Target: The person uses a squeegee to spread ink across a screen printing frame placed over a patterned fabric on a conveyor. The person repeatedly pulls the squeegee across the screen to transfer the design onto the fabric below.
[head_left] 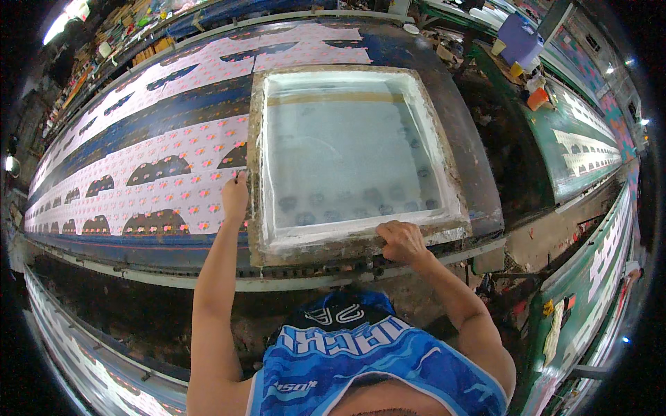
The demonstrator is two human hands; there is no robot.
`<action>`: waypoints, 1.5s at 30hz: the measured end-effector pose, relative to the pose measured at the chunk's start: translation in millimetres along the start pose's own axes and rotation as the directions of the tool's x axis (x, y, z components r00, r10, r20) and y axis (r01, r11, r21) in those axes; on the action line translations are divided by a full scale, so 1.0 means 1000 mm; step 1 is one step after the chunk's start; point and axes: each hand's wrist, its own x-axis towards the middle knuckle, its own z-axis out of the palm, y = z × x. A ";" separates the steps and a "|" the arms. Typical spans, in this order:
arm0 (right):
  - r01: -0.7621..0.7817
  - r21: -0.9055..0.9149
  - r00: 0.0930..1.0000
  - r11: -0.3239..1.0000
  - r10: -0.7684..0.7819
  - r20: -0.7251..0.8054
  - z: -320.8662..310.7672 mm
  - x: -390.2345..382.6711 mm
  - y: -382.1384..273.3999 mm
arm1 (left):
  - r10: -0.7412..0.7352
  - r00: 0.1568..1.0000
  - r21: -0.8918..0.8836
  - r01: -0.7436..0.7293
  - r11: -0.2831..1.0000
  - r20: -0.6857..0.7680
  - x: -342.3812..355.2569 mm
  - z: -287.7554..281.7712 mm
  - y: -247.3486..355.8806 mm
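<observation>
The square screen-printing frame (350, 156) lies flat on the printed pink fabric (159, 173) stretched along the long tabletop (458, 125), its translucent mesh showing faint motifs underneath. The left hand (234, 197) presses on the frame's left rail with fingers closed against it, and the right hand (401, 240) is clamped over the near rail, a two-point hold that appears to steady the frame in register with the pattern. Parallel printing tabletops (583, 149) run alongside in a cluttered workshop.
</observation>
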 end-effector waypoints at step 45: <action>-0.195 0.054 0.963 0.979 0.202 -0.178 -0.213 0.105 0.034 | -0.437 0.804 -0.612 0.119 0.782 -0.402 -0.326 -0.314 -0.043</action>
